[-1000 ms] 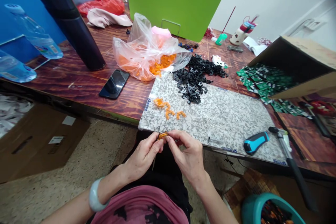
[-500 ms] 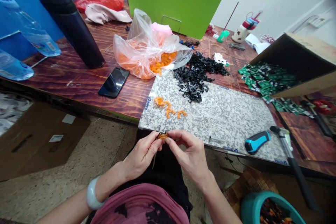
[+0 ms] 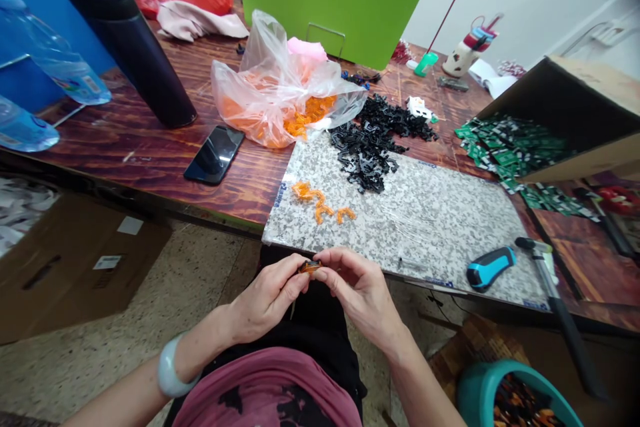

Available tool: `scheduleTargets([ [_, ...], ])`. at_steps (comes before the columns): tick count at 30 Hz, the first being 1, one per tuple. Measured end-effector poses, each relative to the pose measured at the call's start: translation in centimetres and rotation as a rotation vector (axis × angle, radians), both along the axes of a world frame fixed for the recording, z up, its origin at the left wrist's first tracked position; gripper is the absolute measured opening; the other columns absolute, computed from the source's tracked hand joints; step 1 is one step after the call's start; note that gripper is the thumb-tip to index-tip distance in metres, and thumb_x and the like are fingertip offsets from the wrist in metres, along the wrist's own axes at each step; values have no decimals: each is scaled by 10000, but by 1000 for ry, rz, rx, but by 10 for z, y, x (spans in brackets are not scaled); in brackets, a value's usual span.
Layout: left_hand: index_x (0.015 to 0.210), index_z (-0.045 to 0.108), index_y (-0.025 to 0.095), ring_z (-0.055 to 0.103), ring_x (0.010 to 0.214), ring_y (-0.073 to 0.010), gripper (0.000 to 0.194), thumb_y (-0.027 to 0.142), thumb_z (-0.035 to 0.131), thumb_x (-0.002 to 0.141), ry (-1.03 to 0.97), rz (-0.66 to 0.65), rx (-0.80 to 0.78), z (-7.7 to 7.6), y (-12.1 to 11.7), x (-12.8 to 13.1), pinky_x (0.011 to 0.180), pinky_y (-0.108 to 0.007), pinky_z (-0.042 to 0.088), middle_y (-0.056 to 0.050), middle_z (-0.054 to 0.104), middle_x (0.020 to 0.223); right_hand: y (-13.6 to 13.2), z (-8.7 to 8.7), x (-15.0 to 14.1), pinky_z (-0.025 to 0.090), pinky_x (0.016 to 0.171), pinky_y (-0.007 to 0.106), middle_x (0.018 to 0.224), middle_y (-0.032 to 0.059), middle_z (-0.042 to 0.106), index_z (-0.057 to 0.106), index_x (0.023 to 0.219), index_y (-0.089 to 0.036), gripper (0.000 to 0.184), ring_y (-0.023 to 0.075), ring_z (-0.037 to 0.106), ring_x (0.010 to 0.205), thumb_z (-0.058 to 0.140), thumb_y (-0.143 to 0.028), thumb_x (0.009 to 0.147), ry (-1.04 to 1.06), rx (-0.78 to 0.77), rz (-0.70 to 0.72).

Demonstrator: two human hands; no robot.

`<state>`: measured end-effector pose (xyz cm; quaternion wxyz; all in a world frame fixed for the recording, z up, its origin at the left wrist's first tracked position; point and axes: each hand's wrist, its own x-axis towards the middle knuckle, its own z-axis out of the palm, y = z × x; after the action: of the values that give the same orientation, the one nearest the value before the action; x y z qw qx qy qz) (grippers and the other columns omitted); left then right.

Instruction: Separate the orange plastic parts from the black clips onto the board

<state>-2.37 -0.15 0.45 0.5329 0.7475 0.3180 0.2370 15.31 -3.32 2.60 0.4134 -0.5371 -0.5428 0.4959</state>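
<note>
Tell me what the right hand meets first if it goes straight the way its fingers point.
The right hand meets the small orange piece first, already pinched at its fingertips; just beyond is the left hand, gripping the same piece.

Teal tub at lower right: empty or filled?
Filled: the teal tub holds a heap of dark and orange pieces inside its rim.

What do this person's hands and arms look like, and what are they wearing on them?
The left hand and right hand are bare, with no gloves. A wide, smooth, pale bangle circles the left wrist; no band shows on the right wrist. The forearms show no sleeves, and a pink top with a black print is worn above them.
</note>
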Motion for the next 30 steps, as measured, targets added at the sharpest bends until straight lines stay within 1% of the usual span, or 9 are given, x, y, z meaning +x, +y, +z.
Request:
scheduleTargets([
  [3,890,480,195,459,682,-131,177,230,324,965,-2,4,4,-1,0,0,653,-226,381,13,477,764,-1,1,-1,483,611,217,835,19,660,655,916,-203,132,127,612,718,600,-303,849,-3,8,0],
  [6,840,466,199,456,653,-130,186,223,325,960,4,31,41,-3,-1,0,621,-227,374,19,463,725,-2,2,-2,488,654,230,847,24,656,651,925,-199,136,130,607,737,591,-302,858,-15,16,6],
  [11,809,453,196,435,617,-126,190,181,320,944,-17,64,133,-4,-4,0,579,-231,357,25,444,695,-4,4,-4,489,666,237,864,34,648,634,934,-185,140,137,608,755,580,-295,866,-23,20,13],
  [16,789,442,189,422,619,-118,195,132,324,934,-50,68,208,-5,-5,0,577,-220,347,31,434,693,-5,6,-7,479,668,239,843,31,633,623,919,-180,134,136,597,751,561,-292,879,-70,42,27],
  [21,789,442,186,417,620,-114,191,114,333,930,-46,61,229,-4,-4,-1,579,-214,343,34,426,694,-6,8,-7,460,653,243,830,32,608,604,917,-171,134,133,581,733,531,-281,897,-97,61,54],
  [26,767,430,189,405,611,-117,202,123,332,931,-44,61,238,-3,-5,-2,570,-216,337,35,411,682,-6,7,-7,429,647,237,816,21,594,582,920,-171,89,121,549,718,504,-210,903,-203,169,55],
  [30,758,430,190,403,605,-117,203,130,341,931,-45,65,250,-3,-6,-1,561,-215,334,35,411,676,-7,7,-7,419,654,225,805,13,590,572,915,-170,76,111,541,713,497,-179,903,-230,229,68],
])
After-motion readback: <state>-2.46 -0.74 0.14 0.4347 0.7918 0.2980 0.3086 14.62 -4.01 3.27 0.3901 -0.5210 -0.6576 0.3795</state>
